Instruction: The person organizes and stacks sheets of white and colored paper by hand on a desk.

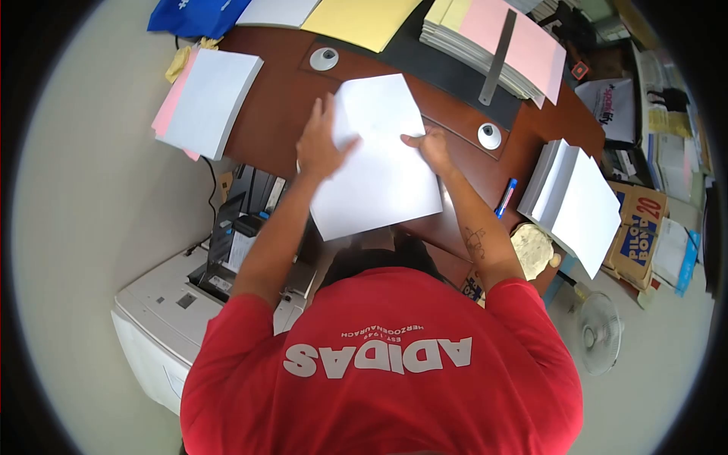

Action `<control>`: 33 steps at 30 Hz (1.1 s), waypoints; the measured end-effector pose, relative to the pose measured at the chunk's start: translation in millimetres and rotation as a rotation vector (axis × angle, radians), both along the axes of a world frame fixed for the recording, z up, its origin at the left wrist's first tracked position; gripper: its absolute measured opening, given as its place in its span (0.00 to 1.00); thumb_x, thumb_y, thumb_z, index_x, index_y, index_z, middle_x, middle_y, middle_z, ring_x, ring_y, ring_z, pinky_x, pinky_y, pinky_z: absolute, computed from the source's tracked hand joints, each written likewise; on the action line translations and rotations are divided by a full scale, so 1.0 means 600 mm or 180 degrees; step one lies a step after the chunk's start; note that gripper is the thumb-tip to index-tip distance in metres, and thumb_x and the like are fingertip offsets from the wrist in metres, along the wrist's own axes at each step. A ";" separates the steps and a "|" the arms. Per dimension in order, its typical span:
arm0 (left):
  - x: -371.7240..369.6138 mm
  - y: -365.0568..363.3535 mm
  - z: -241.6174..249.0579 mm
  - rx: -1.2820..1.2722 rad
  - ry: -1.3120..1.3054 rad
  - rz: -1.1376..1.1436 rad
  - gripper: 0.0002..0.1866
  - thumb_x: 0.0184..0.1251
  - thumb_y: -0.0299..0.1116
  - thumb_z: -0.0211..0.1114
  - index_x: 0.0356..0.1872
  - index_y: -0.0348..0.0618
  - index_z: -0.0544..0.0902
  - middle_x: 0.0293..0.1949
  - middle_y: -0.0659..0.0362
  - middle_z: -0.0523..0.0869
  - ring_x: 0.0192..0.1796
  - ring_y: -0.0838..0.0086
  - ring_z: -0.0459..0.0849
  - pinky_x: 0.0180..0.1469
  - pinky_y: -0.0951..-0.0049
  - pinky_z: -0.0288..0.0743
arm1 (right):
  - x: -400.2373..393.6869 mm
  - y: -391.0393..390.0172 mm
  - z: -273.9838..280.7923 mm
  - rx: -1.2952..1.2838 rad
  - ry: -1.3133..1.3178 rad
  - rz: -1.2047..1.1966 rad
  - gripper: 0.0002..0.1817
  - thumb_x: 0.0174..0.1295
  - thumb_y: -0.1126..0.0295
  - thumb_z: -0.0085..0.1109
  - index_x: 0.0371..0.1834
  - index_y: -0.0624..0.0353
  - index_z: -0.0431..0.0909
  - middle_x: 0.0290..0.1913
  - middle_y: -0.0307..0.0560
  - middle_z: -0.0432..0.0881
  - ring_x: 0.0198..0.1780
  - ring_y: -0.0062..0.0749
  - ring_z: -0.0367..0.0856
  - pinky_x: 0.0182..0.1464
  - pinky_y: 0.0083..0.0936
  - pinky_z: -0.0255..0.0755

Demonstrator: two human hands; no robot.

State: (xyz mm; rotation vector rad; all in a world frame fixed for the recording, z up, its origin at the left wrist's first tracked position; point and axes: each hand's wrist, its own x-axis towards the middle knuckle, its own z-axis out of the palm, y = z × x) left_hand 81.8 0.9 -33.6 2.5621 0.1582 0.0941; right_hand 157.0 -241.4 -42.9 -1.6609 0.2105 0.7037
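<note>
White paper (379,167), one sheet or a thin stack, lies tilted over the near edge of the brown desk. My right hand (431,149) grips its right edge, thumb on top and fingers curled underneath. On the left edge rests my left hand (322,144), slightly blurred, with its fingers apart and the thumb over the paper. A blue marker (506,199) lies on the desk to the right of the paper, beside a thick white paper stack (569,197). At the left stands another white stack (208,102) with pink sheets under it.
A metal ruler (498,59) lies on a pink-topped stack (523,38) at the back. Yellow paper (360,19) is at the back edge. A printer (163,311) stands lower left, a fan (599,334) lower right, and a cardboard box (641,227) at the right.
</note>
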 end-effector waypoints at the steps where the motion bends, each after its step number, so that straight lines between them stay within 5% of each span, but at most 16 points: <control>1: 0.013 0.036 -0.004 -0.0871 -0.0036 0.0306 0.46 0.66 0.64 0.56 0.79 0.51 0.54 0.72 0.39 0.65 0.72 0.45 0.66 0.71 0.55 0.62 | 0.004 0.001 0.001 0.0054 -0.0050 0.0009 0.16 0.56 0.73 0.71 0.42 0.76 0.82 0.36 0.60 0.87 0.31 0.38 0.87 0.40 0.27 0.80; 3: 0.001 0.103 -0.032 -0.1430 0.0455 0.0318 0.43 0.72 0.63 0.50 0.78 0.45 0.54 0.68 0.42 0.72 0.69 0.50 0.72 0.72 0.60 0.62 | 0.011 0.003 -0.017 0.0090 -0.0119 -0.0066 0.17 0.56 0.73 0.71 0.43 0.76 0.82 0.36 0.61 0.87 0.32 0.38 0.87 0.40 0.27 0.80; 5: -0.046 0.118 -0.039 -0.5204 0.0875 0.0454 0.46 0.72 0.67 0.45 0.78 0.42 0.52 0.73 0.45 0.66 0.73 0.55 0.66 0.75 0.60 0.55 | 0.003 0.000 -0.006 -0.0002 -0.0062 -0.0057 0.18 0.56 0.72 0.71 0.45 0.77 0.82 0.37 0.61 0.87 0.33 0.39 0.87 0.40 0.27 0.79; 7: -0.105 0.069 -0.044 -0.5181 0.0316 0.0497 0.46 0.73 0.68 0.42 0.78 0.41 0.50 0.75 0.46 0.62 0.75 0.56 0.62 0.76 0.60 0.51 | 0.008 0.003 0.017 -0.0072 -0.0049 -0.0031 0.17 0.57 0.73 0.69 0.44 0.77 0.82 0.37 0.61 0.87 0.32 0.39 0.87 0.39 0.27 0.79; 9: -0.118 0.003 0.000 -0.4658 -0.0570 0.0233 0.45 0.75 0.63 0.45 0.79 0.39 0.46 0.80 0.48 0.46 0.80 0.58 0.51 0.79 0.59 0.42 | 0.001 0.002 0.020 -0.0155 0.0015 -0.0026 0.16 0.57 0.74 0.68 0.43 0.77 0.82 0.36 0.60 0.87 0.32 0.38 0.87 0.39 0.28 0.79; 11: -0.102 -0.051 0.021 -0.2878 -0.0584 0.0565 0.46 0.72 0.58 0.55 0.80 0.43 0.45 0.80 0.43 0.41 0.80 0.53 0.50 0.78 0.60 0.44 | 0.003 0.003 0.015 -0.0146 -0.0071 0.0042 0.15 0.57 0.74 0.68 0.43 0.76 0.82 0.36 0.59 0.87 0.32 0.38 0.87 0.38 0.28 0.79; 14: -0.081 -0.128 0.053 -0.0363 0.0144 0.0671 0.46 0.67 0.59 0.60 0.80 0.60 0.47 0.77 0.32 0.37 0.78 0.32 0.42 0.75 0.40 0.43 | 0.001 0.002 0.008 0.0122 -0.0015 0.0005 0.14 0.57 0.74 0.68 0.42 0.76 0.82 0.35 0.58 0.87 0.31 0.37 0.87 0.37 0.28 0.78; 17: -0.076 -0.151 0.024 0.0810 0.0590 0.0570 0.47 0.65 0.62 0.61 0.80 0.62 0.48 0.77 0.33 0.36 0.77 0.31 0.40 0.73 0.33 0.43 | 0.005 -0.002 0.001 0.0097 -0.0106 0.0105 0.14 0.57 0.74 0.68 0.41 0.75 0.82 0.35 0.57 0.87 0.31 0.36 0.86 0.37 0.28 0.78; 23: -0.075 -0.105 0.011 0.0762 0.0180 0.0957 0.48 0.63 0.64 0.61 0.80 0.64 0.50 0.77 0.31 0.35 0.77 0.29 0.37 0.72 0.29 0.37 | 0.001 0.000 -0.007 0.0115 -0.0052 -0.0134 0.13 0.57 0.75 0.68 0.42 0.75 0.82 0.36 0.57 0.87 0.32 0.35 0.86 0.39 0.26 0.78; 29: -0.091 -0.146 0.026 0.0879 0.0377 0.0139 0.55 0.55 0.66 0.67 0.80 0.59 0.51 0.76 0.29 0.35 0.76 0.26 0.38 0.70 0.25 0.39 | 0.005 -0.004 -0.009 0.0200 0.0063 -0.0036 0.14 0.57 0.75 0.67 0.43 0.75 0.82 0.37 0.58 0.87 0.34 0.36 0.86 0.41 0.26 0.78; 31: -0.089 -0.138 0.023 0.0983 0.0300 0.0289 0.57 0.52 0.63 0.71 0.80 0.56 0.51 0.76 0.28 0.38 0.75 0.27 0.43 0.71 0.31 0.43 | 0.008 -0.007 -0.019 0.0186 0.0048 -0.0032 0.13 0.57 0.76 0.67 0.43 0.75 0.82 0.37 0.58 0.87 0.34 0.36 0.86 0.41 0.26 0.78; 33: -0.089 -0.096 0.019 0.0015 -0.0423 0.0201 0.56 0.53 0.62 0.71 0.79 0.53 0.52 0.76 0.30 0.41 0.76 0.32 0.46 0.74 0.38 0.45 | 0.010 0.000 -0.016 0.0222 -0.0012 -0.0051 0.13 0.57 0.76 0.67 0.43 0.75 0.82 0.37 0.58 0.87 0.34 0.37 0.86 0.41 0.26 0.78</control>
